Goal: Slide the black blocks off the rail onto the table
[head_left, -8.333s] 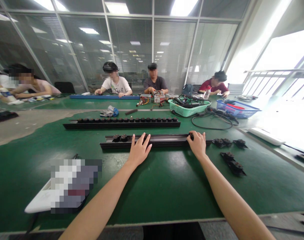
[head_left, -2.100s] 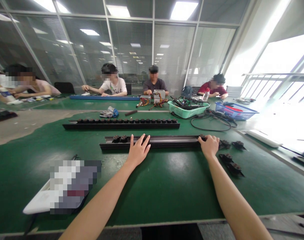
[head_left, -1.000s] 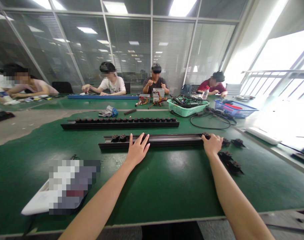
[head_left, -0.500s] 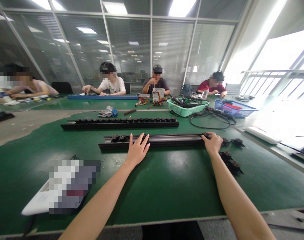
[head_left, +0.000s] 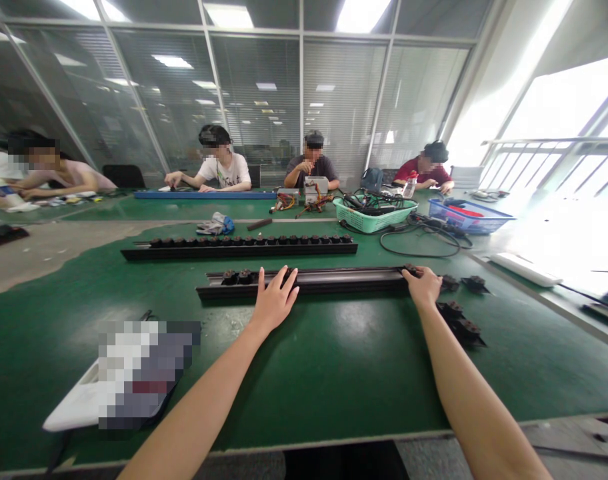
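Note:
A long black rail (head_left: 354, 283) with a grey channel lies across the table before me. My left hand (head_left: 277, 298) rests on it with the fingers spread, nothing held in them. Two round black parts (head_left: 237, 276) sit in the channel to the left of that hand; what lies under its fingers is hidden. At the rail's right end my right hand (head_left: 424, 287) pinches a small black part (head_left: 409, 269), mostly covered by the fingers. Several loose black parts of the same look (head_left: 461, 321) lie on the table to the right of this hand.
Behind is a second rail (head_left: 244, 250) lined with several black parts. Farther back are a grey-blue glove (head_left: 217, 224), a green basket of cables (head_left: 374, 217) and a blue basket (head_left: 471, 217). A blurred-out object (head_left: 134, 373) lies front left. Several people sit across the table.
My right hand has shifted very slightly left along the rail's end. The left hand keeps its place on the rail.

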`<state>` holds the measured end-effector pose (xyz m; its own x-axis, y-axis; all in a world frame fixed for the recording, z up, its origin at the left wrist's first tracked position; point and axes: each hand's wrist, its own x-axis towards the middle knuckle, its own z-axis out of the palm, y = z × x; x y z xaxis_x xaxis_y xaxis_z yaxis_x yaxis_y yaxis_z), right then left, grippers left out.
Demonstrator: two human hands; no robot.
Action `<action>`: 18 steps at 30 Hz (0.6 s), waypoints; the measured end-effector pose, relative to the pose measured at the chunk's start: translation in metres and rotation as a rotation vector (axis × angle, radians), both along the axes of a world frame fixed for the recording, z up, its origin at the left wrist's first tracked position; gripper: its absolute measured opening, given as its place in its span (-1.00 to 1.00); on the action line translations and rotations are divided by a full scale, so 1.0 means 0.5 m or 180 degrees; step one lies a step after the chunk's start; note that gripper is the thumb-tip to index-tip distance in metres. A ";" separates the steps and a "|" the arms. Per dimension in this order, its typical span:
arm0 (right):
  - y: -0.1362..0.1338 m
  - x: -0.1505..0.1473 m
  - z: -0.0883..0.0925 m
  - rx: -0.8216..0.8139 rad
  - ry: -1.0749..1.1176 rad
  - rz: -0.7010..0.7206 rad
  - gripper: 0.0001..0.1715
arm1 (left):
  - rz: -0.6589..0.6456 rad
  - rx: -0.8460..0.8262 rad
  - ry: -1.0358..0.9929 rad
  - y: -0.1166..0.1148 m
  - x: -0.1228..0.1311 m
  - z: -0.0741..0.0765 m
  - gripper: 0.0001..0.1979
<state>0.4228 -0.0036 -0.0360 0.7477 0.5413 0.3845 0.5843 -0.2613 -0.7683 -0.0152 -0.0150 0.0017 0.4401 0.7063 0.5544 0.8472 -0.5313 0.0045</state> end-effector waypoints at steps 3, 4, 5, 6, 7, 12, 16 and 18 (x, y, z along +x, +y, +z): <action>-0.004 -0.004 0.006 -0.0073 0.0061 0.0045 -0.54 | -0.0006 0.0004 0.0012 0.001 0.000 0.000 -0.46; -0.005 -0.006 0.009 -0.0083 0.0078 0.0054 -0.53 | -0.0004 0.0005 0.0010 0.001 0.000 0.000 -0.46; -0.007 -0.007 0.011 -0.0085 0.0089 0.0046 -0.52 | -0.0005 0.0005 0.0007 0.001 0.000 0.000 -0.46; -0.008 -0.009 0.013 -0.0086 0.0096 0.0024 -0.51 | -0.0008 0.0005 0.0003 0.001 -0.001 0.000 -0.46; -0.010 -0.010 0.015 -0.0091 0.0101 -0.0008 -0.50 | -0.0010 0.0007 -0.0003 0.001 -0.001 0.000 -0.46; -0.013 -0.010 0.017 -0.0215 0.0053 -0.0124 -0.45 | -0.0017 0.0019 -0.0007 0.001 -0.001 -0.001 -0.46; -0.010 -0.002 0.008 -0.0191 -0.0050 -0.0118 -0.39 | -0.0001 -0.0017 0.0006 0.000 0.000 0.001 -0.46; -0.008 0.002 0.002 -0.0160 -0.0106 -0.0094 -0.37 | 0.0019 -0.0042 0.0012 -0.001 0.001 0.002 -0.47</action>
<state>0.4239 -0.0075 -0.0352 0.7508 0.5385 0.3824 0.6008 -0.3164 -0.7341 -0.0147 -0.0153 0.0027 0.4379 0.7162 0.5434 0.8503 -0.5263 0.0084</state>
